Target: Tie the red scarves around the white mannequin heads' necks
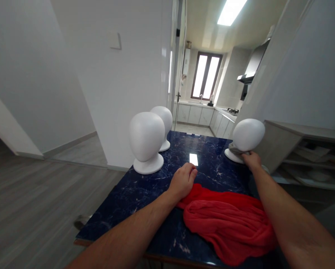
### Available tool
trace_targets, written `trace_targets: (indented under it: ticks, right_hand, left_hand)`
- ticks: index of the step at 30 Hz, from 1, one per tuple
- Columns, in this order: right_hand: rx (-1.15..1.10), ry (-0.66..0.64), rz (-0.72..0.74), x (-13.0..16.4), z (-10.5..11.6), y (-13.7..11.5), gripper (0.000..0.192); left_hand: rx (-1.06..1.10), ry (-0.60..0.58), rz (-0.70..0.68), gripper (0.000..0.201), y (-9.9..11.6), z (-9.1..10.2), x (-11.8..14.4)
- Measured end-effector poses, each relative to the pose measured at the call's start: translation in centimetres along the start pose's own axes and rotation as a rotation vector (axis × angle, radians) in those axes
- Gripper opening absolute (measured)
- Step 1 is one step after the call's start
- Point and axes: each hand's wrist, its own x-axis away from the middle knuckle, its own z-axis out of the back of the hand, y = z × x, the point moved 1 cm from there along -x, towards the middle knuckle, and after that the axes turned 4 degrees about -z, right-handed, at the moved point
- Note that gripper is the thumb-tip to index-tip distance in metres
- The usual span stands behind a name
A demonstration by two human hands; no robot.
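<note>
My right hand [252,160] reaches to the neck of a white foam mannequin head [249,134] at the table's right edge. Its fingers close on a grey-green cloth [236,149] bunched around that neck. With fingers curled, my left hand [183,180] hovers over the middle of the table, and I see nothing in it. Just below it, a red scarf-like cloth [226,220] lies folded and rumpled between my forearms. Two more white mannequin heads stand upright at the left, a nearer head [146,138] partly covering a farther head [165,119].
The table [145,190] has a glossy dark blue marbled top. Right of it stands a shelf unit [304,130] holding items. Beyond the far edge, a doorway opens to a kitchen with counters [199,114]. A white wall [128,82] rises on the left.
</note>
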Motion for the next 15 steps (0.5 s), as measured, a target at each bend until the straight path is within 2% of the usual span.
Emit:
trace_targets:
  ticks: [4, 9, 12, 15]
  right_hand:
    - [-0.209, 0.061, -0.137, 2.4, 0.4, -2.9, 0.041]
    - [-0.339, 0.050, -0.076, 6.7, -0.5, -7.7, 0.033]
    - [-0.418, -0.011, -0.002, 10.6, -1.3, -10.3, 0.024]
    - [-0.545, -0.109, 0.083, 15.4, -1.6, -12.2, 0.020]
  left_hand:
    - [0.021, 0.025, 0.033, 0.023, -0.4, -0.2, -0.2]
    - [0.058, 0.109, 0.080, 0.011, -1.6, -0.7, -0.7]
    - [0.001, 0.161, 0.095, 0.028, -2.3, -0.8, -1.1]
    - [-0.050, 0.135, 0.169, 0.059, -2.8, -0.8, -1.4]
